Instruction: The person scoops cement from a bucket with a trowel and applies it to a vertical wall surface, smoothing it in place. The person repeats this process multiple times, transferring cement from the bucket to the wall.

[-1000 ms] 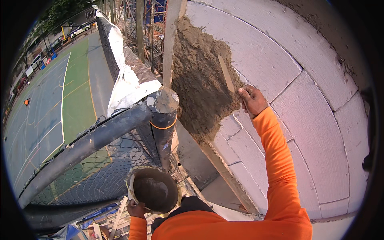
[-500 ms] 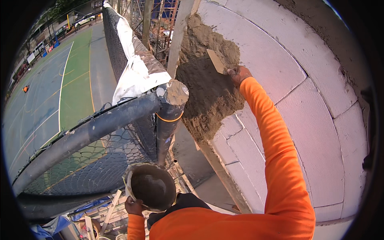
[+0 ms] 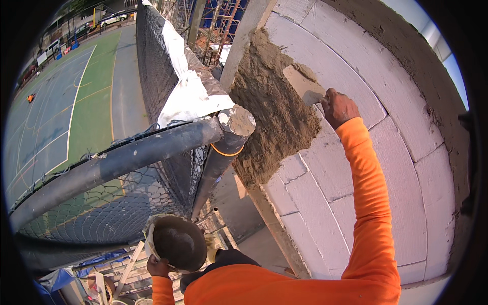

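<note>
My right hand (image 3: 338, 108), in an orange sleeve, grips a plastering trowel (image 3: 303, 85) whose blade lies against the white block wall (image 3: 386, 168) at the upper edge of a brown patch of wet mortar (image 3: 274, 109). My left hand (image 3: 158, 265) holds a round bowl-shaped pan (image 3: 175, 242) of dark mortar low near my chest.
A thick dark pipe rail (image 3: 122, 160) and a post (image 3: 223, 150) with an orange band stand close left of the wall. Chain-link fence (image 3: 101, 213) and white sheeting (image 3: 188, 94) lie behind. Far below is a green and blue sports court (image 3: 61, 112). Scaffold parts (image 3: 127, 269) show underneath.
My right hand has carried the trowel upward along the wall, from the patch's middle right to its top. The pan in my left hand stays low.
</note>
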Motion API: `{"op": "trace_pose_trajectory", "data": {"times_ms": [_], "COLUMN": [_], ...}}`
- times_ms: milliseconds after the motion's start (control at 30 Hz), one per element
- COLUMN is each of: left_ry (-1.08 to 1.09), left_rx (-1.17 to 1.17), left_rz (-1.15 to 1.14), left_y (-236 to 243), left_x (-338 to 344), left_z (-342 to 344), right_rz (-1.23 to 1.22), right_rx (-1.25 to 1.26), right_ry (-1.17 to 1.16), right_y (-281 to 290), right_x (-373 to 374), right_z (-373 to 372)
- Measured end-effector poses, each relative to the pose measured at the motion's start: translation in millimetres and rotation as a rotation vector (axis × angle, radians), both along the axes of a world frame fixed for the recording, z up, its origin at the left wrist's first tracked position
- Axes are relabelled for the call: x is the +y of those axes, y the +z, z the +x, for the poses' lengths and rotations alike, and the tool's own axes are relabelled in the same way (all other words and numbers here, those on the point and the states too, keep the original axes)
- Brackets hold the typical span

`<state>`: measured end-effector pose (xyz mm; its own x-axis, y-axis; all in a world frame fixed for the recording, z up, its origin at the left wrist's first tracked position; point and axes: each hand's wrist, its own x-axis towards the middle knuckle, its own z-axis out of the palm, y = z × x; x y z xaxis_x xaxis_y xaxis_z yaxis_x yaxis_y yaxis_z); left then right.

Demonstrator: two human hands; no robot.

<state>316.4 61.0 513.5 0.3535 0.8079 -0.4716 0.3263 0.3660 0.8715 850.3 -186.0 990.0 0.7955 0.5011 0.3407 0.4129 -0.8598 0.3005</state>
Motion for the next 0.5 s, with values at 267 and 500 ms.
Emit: {"op": "trace_pose_trajectory", "data": {"times_ms": [267,500], "left_ry": [0.171,0.354], "left_rx": [-0.012,0.096], "left_rz": [-0.004,-0.128], "left_y": [6.9,-1.6], "left_x": [-4.5,-7.2], "left_z": [-8.9,-14.6], "right_rz": [1.036,1.142], "right_rx": [1.338,0.731], "right_ry": [0.488,0.139], "right_y": [-81.3,-173.2], "right_x": [68.3,62.7], "right_z": [58.0,150.0]}}
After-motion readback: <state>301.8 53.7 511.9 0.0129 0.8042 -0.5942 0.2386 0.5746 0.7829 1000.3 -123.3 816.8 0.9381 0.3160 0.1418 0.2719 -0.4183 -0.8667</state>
